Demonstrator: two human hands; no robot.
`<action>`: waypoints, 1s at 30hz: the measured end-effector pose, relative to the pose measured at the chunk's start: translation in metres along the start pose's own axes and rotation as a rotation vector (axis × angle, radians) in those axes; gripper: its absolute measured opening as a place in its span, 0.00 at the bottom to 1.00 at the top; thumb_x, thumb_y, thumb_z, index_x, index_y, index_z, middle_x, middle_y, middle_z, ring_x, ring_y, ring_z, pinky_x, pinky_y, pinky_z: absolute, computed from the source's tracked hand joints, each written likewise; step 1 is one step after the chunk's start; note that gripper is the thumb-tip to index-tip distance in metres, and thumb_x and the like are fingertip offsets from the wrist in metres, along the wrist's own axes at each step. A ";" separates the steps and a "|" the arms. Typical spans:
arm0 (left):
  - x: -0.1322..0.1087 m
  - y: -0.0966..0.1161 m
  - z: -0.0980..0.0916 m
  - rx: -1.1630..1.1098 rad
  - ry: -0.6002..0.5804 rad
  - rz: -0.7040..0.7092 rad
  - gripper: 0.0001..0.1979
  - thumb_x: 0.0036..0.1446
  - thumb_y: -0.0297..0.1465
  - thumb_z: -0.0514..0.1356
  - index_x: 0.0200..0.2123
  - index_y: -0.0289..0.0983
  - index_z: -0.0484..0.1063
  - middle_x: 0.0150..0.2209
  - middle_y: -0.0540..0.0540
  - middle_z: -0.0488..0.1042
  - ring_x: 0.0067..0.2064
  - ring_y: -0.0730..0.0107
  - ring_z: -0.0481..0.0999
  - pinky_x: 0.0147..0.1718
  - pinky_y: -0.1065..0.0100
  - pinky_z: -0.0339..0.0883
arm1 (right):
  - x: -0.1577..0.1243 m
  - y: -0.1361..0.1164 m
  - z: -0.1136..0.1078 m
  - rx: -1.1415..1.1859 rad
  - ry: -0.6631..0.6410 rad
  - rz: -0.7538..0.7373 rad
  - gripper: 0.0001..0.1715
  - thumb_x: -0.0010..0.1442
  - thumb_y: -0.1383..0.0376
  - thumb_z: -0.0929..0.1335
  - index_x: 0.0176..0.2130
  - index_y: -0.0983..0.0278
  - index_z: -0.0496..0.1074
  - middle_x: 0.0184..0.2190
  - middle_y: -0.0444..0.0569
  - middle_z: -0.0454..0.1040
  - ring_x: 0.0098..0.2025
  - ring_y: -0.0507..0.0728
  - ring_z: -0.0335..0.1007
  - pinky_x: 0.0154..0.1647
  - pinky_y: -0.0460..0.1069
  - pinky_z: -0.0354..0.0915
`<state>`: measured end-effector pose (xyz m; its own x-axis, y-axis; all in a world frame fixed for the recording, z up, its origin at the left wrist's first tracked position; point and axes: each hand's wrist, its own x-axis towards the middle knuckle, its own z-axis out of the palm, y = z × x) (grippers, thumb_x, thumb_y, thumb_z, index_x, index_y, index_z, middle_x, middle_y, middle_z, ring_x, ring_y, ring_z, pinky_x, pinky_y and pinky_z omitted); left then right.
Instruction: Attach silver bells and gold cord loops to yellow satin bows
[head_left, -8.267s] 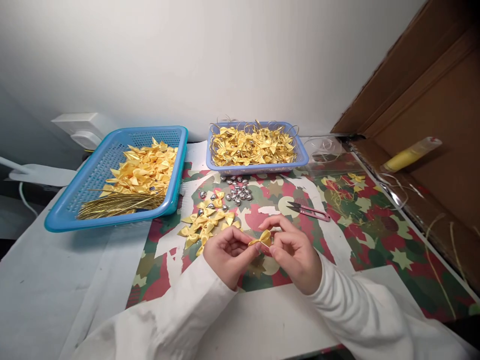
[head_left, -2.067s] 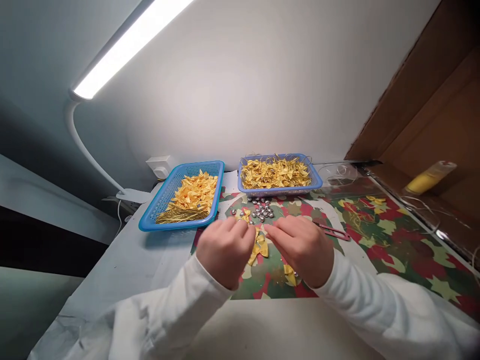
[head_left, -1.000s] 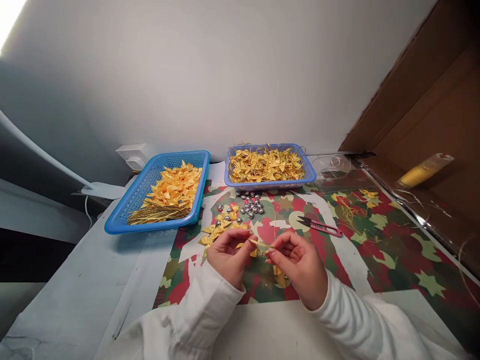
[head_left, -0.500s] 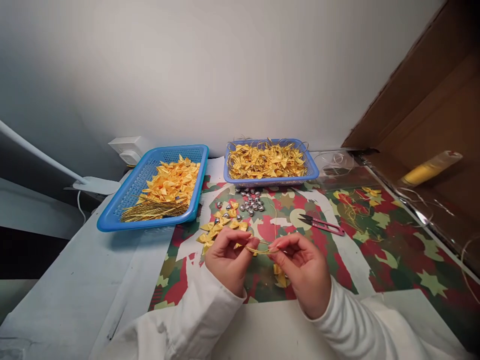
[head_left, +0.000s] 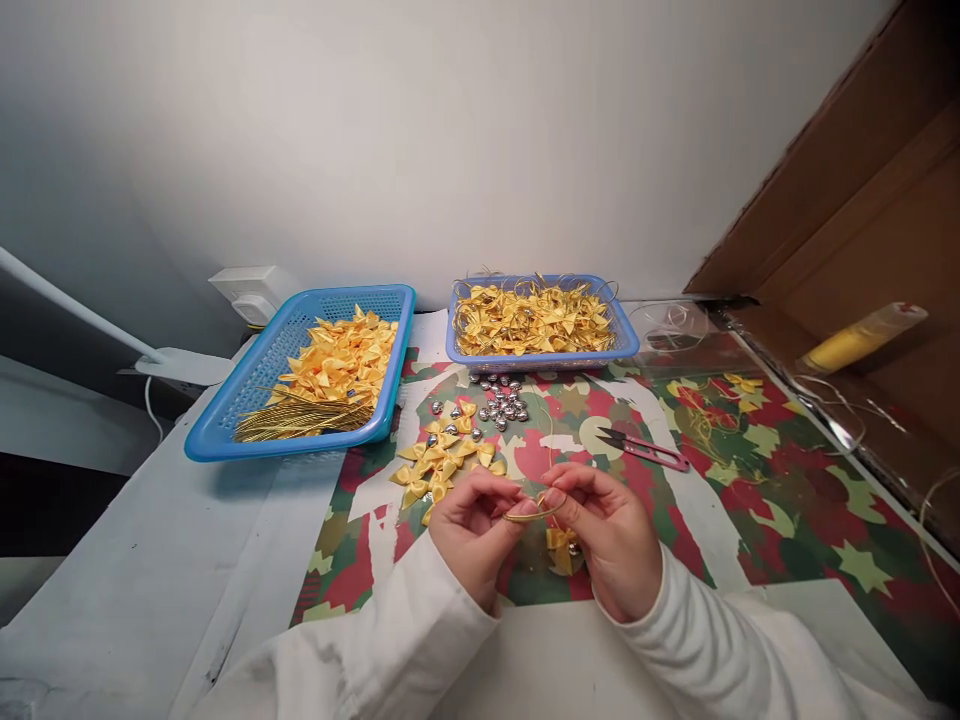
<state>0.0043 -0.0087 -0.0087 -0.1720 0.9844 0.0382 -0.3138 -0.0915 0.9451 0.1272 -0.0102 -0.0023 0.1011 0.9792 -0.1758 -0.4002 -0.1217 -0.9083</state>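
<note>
Between my two hands a thin gold cord (head_left: 534,516) is bent into a small loop. My left hand (head_left: 480,530) pinches one side of it between thumb and fingertips. My right hand (head_left: 611,540) pinches the other side, close to the left fingertips. A fine thread (head_left: 551,440) runs up and away from the right fingertips. Just below the hands hangs or lies a yellow bow (head_left: 559,548) with a silver bell (head_left: 574,549); I cannot tell which. Beyond my left hand lie several yellow bows (head_left: 435,462), some with bells among them.
Behind the hands is a cluster of silver bells (head_left: 504,402). A blue basket (head_left: 255,350) at left holds yellow bows and gold cords. Another basket (head_left: 544,362) holds bows with looped cords. Thread snips (head_left: 652,452) lie at right, near scattered thread (head_left: 705,415) and a cardboard wall (head_left: 862,230).
My left hand has moved right, closer to my right hand, and the cord between them is bent into a tighter loop. The bell beside the lower bow now shows.
</note>
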 end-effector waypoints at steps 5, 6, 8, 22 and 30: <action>0.001 -0.001 0.000 0.031 0.017 -0.005 0.09 0.38 0.30 0.69 0.21 0.35 0.71 0.20 0.51 0.68 0.22 0.78 0.66 0.21 0.75 0.63 | 0.000 0.000 0.000 0.048 0.024 0.124 0.12 0.38 0.63 0.77 0.23 0.64 0.73 0.28 0.47 0.78 0.28 0.52 0.73 0.30 0.47 0.71; 0.000 0.000 0.000 0.045 0.012 0.003 0.09 0.38 0.30 0.69 0.21 0.35 0.71 0.20 0.51 0.68 0.23 0.77 0.67 0.22 0.74 0.64 | 0.000 -0.001 0.000 0.044 0.030 0.129 0.12 0.39 0.63 0.77 0.23 0.64 0.73 0.25 0.46 0.77 0.27 0.52 0.73 0.29 0.47 0.71; -0.002 0.003 0.002 0.096 -0.021 0.041 0.07 0.40 0.29 0.68 0.22 0.36 0.72 0.21 0.50 0.68 0.24 0.75 0.68 0.22 0.74 0.65 | 0.000 -0.002 0.000 0.027 0.045 0.114 0.12 0.39 0.63 0.77 0.24 0.64 0.73 0.23 0.46 0.77 0.26 0.52 0.73 0.28 0.47 0.71; -0.010 0.013 0.001 0.482 -0.069 0.254 0.05 0.45 0.27 0.66 0.29 0.39 0.79 0.25 0.47 0.78 0.25 0.71 0.74 0.22 0.72 0.68 | -0.008 -0.003 -0.004 -0.233 -0.009 -0.231 0.03 0.50 0.66 0.73 0.28 0.61 0.73 0.25 0.45 0.78 0.27 0.52 0.74 0.28 0.45 0.71; -0.011 0.018 0.004 0.482 -0.097 0.177 0.02 0.46 0.28 0.64 0.25 0.38 0.79 0.20 0.48 0.75 0.22 0.73 0.71 0.20 0.73 0.65 | -0.011 0.000 -0.004 -0.397 0.005 -0.372 0.03 0.54 0.67 0.70 0.29 0.60 0.72 0.27 0.46 0.77 0.29 0.53 0.74 0.27 0.46 0.69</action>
<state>0.0039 -0.0205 0.0092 -0.0892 0.9715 0.2194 0.1812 -0.2008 0.9627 0.1301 -0.0214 -0.0016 0.1747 0.9673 0.1836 0.0379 0.1797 -0.9830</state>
